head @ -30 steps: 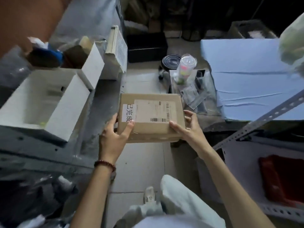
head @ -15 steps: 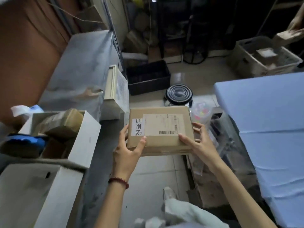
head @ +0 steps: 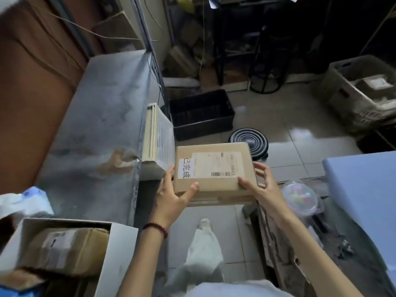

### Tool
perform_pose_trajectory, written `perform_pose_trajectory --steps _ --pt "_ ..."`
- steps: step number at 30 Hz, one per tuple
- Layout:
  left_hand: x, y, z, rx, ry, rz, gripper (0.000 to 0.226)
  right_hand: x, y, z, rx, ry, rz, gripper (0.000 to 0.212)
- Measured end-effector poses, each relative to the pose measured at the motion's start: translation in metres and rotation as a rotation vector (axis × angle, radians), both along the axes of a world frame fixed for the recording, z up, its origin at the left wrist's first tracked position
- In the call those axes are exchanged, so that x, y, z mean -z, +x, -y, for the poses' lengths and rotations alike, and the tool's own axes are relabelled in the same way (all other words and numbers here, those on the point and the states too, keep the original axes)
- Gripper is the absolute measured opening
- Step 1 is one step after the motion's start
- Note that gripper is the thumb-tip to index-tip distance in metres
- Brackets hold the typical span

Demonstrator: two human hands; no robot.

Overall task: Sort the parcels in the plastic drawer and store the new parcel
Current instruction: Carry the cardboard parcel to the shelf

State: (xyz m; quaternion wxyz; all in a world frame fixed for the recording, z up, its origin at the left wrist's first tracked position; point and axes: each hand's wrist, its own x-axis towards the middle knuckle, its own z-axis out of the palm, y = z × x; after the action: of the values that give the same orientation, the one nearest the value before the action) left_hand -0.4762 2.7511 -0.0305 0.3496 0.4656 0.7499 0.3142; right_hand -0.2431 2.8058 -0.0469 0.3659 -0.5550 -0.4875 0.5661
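Observation:
A brown cardboard parcel (head: pixel 214 185) with a white shipping label and a sticker with dark characters is held level in front of me, above the tiled floor. My left hand (head: pixel 171 198) grips its near left corner, thumb on top. My right hand (head: pixel 260 185) grips its right side, thumb on the top face and fingers round the edge. A white plastic drawer (head: pixel 120 254) stands open at lower left with a taped brown parcel (head: pixel 64 249) inside. A cream plastic drawer unit (head: pixel 158 136) stands just left of the held parcel.
A grey covered bench (head: pixel 96 129) runs along the left. On the floor ahead are a black crate (head: pixel 201 114) and a round black ribbed object (head: pixel 248 140). A blue-covered surface (head: pixel 362 200) is at right, a beige basket (head: pixel 362 93) far right. My legs are below.
The view has lifted and moved forward: the white drawer slid to the lower left and the black crate came into view. Both hands keep the same hold on the parcel.

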Motion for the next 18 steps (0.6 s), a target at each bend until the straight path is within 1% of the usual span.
perform_pose_trajectory --steps 3,5,7,11,15,18 --pt "-0.009 -0.036 -0.045 0.022 -0.029 -0.019 0.081 -0.005 -0.033 -0.049 -0.037 -0.006 0.020 0.069" --pt "-0.016 -0.054 -0.070 -0.009 -0.020 -0.051 0.079 -0.006 -0.056 -0.077 -0.056 0.035 0.059 0.073" --pt "-0.018 -0.070 -0.094 -0.062 -0.029 -0.046 0.077 -0.006 -0.077 -0.105 -0.073 0.077 0.101 0.075" --pt "-0.012 -0.091 -0.129 -0.133 -0.036 -0.024 0.079 -0.001 -0.109 -0.160 -0.119 0.078 0.099 0.069" --pt "-0.006 -0.101 -0.173 -0.180 -0.062 -0.059 0.070 0.009 -0.127 -0.234 -0.188 0.082 0.095 0.064" --pt "0.002 -0.107 -0.215 -0.319 -0.019 -0.030 0.066 0.013 -0.145 -0.296 -0.296 0.082 0.085 0.057"
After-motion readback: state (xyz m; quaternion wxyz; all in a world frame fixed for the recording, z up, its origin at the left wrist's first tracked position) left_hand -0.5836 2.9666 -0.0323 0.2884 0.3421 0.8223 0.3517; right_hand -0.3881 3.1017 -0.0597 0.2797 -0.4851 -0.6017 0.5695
